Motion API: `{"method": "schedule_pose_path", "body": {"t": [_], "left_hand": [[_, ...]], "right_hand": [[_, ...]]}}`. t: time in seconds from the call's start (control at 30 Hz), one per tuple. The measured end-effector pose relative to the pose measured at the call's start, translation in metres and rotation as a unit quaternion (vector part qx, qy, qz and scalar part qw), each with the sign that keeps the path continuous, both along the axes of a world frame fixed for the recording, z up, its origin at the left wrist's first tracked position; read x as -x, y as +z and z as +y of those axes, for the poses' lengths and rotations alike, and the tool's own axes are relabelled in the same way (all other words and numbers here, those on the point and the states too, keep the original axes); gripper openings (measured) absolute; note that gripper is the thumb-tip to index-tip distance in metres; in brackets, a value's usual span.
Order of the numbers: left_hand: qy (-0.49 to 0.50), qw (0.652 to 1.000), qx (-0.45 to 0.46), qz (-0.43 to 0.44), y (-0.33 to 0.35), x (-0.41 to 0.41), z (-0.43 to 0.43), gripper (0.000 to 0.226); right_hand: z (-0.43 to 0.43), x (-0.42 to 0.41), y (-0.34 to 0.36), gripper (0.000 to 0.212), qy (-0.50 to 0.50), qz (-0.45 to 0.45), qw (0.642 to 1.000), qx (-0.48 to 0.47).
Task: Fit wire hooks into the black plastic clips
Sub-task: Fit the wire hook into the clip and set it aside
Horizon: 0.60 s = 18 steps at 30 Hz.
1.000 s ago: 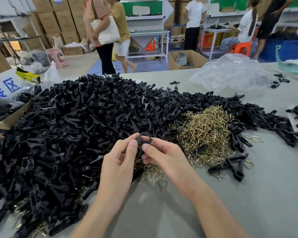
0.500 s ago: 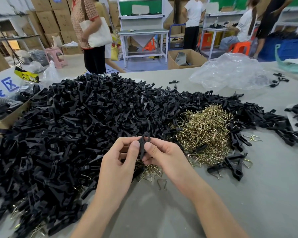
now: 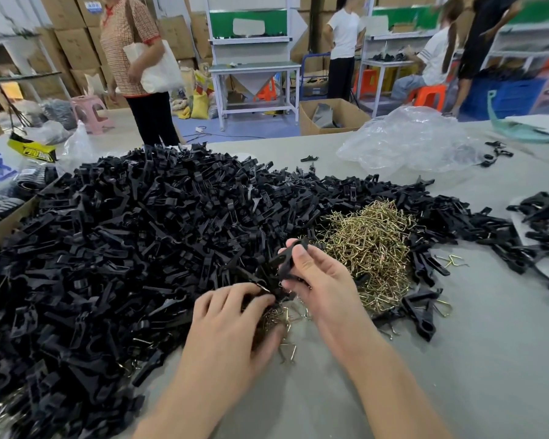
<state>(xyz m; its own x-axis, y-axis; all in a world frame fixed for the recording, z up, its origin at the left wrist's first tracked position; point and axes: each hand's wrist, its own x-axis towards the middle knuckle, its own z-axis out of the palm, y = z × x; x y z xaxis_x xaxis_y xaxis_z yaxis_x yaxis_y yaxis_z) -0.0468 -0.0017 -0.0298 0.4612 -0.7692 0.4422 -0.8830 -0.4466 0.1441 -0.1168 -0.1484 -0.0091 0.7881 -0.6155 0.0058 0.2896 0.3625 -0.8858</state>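
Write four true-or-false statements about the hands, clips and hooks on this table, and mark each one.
1. The right hand pinches a black clip. True.
2. The left hand hangs high above the table. False: its fingers are down among loose hooks.
3. The wire hook heap lies right of the big black clip pile. True.
4. The clear plastic bag covers the wire hook heap. False: it lies apart, further back.
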Motion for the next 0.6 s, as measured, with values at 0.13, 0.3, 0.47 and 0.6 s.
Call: {"method": "schedule_pose_path", "body": {"t": [0.13, 0.3, 0.47, 0.6], "left_hand": [[0.029, 0.999, 0.006, -0.04, -0.009, -0.007, -0.004, 0.018], [0.029, 0.996, 0.057, -0.068, -0.006, -0.009, -0.002, 0.02], [0.1, 0.987, 0.115, -0.048, 0.004, -0.013, 0.006, 0.008], [0.121, 0.981, 0.105, -0.106, 0.003, -0.021, 0.013, 0.027]], "right_hand": [[0.0, 0.0, 0.001, 0.014, -0.019, 0.024, 1.0, -0.005], [0.003, 0.0, 0.002, 0.021, -0.018, 0.042, 0.999, 0.011], [0.002, -0.001, 0.003, 0.015, -0.016, 0.045, 0.999, -0.001], [0.001, 0.0, 0.002, 0.014, -0.02, 0.042, 0.999, -0.01]]}}
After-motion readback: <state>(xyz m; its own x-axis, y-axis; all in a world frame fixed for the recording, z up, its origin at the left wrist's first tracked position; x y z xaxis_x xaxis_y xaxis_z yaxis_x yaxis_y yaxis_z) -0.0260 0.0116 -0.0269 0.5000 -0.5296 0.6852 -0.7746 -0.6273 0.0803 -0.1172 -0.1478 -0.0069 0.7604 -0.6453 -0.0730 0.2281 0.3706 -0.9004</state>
